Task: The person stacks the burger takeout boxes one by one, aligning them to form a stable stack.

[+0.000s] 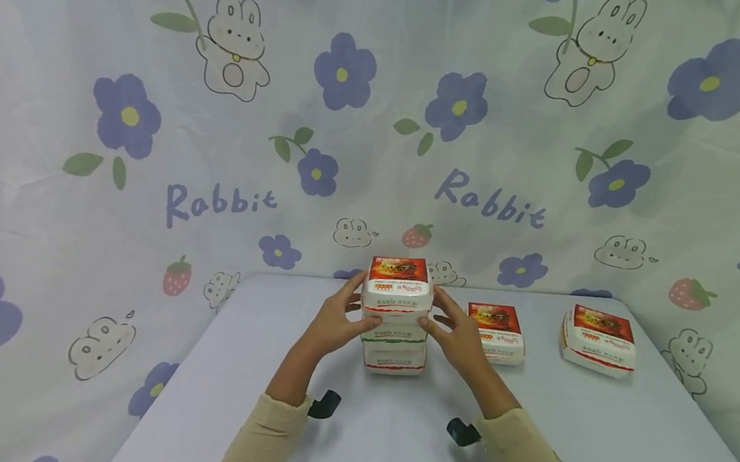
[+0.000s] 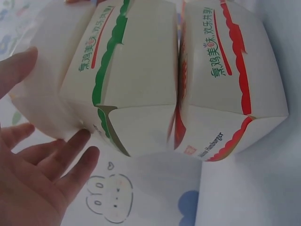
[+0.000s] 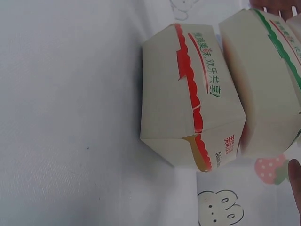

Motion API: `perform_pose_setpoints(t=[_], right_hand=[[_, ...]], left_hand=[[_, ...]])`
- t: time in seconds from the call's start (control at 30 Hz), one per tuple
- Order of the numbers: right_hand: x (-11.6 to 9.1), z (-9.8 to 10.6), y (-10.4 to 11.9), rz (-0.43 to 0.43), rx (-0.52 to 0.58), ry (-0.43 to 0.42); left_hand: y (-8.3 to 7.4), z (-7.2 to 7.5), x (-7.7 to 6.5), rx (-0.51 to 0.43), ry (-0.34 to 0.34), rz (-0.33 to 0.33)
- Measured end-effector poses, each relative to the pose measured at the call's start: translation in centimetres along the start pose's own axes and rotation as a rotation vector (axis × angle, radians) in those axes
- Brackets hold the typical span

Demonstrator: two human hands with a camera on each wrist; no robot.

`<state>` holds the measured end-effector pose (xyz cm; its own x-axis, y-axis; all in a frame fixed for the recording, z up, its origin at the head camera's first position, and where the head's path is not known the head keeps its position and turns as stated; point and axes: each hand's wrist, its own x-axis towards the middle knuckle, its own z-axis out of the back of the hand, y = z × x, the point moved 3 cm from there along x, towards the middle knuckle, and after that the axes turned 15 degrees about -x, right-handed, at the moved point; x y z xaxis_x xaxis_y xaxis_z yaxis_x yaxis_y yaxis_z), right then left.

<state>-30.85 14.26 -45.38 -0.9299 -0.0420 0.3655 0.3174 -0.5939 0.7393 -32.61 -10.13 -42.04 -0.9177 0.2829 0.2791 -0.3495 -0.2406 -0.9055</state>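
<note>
Three white burger boxes stand stacked on the table. The top box has a burger picture on its lid and a red wavy trim. Under it are a green-trimmed middle box and a red-trimmed bottom box. My left hand holds the top box by its left side, thumb at the front. On the opposite side my right hand grips the same box, thumb also in front. Whether the top box fully rests on the middle one, I cannot tell. In the right wrist view most of the right hand is out of frame.
To the right of the stack sits another burger box, close behind the right hand. Farther right is one more burger box, turned slightly, near the right edge of the white table. A rabbit-patterned curtain hangs behind.
</note>
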Motion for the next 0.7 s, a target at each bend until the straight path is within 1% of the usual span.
perform_pose_setpoints(t=[0.13,0.33,0.5,0.7], right_hand=[[-0.09,0.08,0.09,-0.018,0.002,0.004],[-0.19,0.25,0.1,-0.051,0.019,0.014],[-0.13,0.18,-0.07,-0.053,0.018,0.011],[-0.19,0.16,-0.34,-0.045,0.011,0.004]], left_hand=[[0.11,-0.05,0.04,0.005,0.0,-0.014],[0.14,-0.07,0.12,0.023,-0.002,-0.006],[0.12,-0.03,0.17,0.03,-0.007,0.006],[0.33,-0.02,0.08,0.007,-0.01,-0.011]])
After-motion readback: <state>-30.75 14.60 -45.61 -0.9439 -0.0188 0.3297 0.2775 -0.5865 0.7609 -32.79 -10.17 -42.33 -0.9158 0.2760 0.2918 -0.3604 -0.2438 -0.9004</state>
